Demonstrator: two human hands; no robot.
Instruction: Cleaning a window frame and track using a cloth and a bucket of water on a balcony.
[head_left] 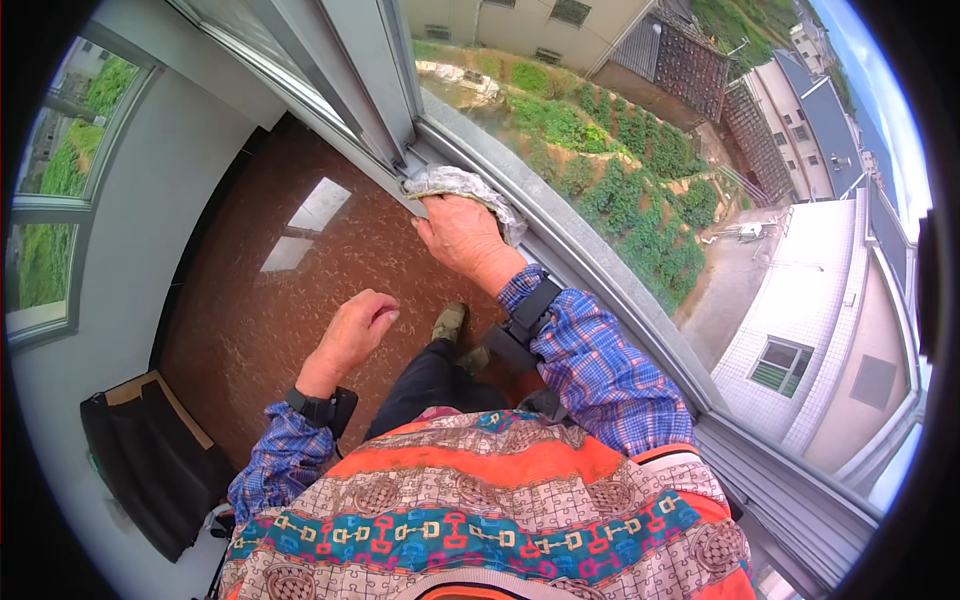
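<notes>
My right hand (pixel 463 236) presses a crumpled whitish cloth (pixel 462 182) onto the window sill track, close to the corner where the frame upright meets it. The fingers are bent over the cloth, and their tips are partly hidden under it. Along the right runs the grey metal window frame (pixel 600 310), with the cloth lying on its inner side. My left hand (pixel 350 328) hangs in the air over the floor, apart from the window. Its fingers are curled in and nothing shows in them.
A sliding window sash (pixel 330 60) stands at the upper left of my right hand. Below is a glossy reddish-brown floor (pixel 240 330). A black padded seat (pixel 150 460) stands at the lower left by the white wall (pixel 135 250). Outside the window are a garden (pixel 640 230) and buildings.
</notes>
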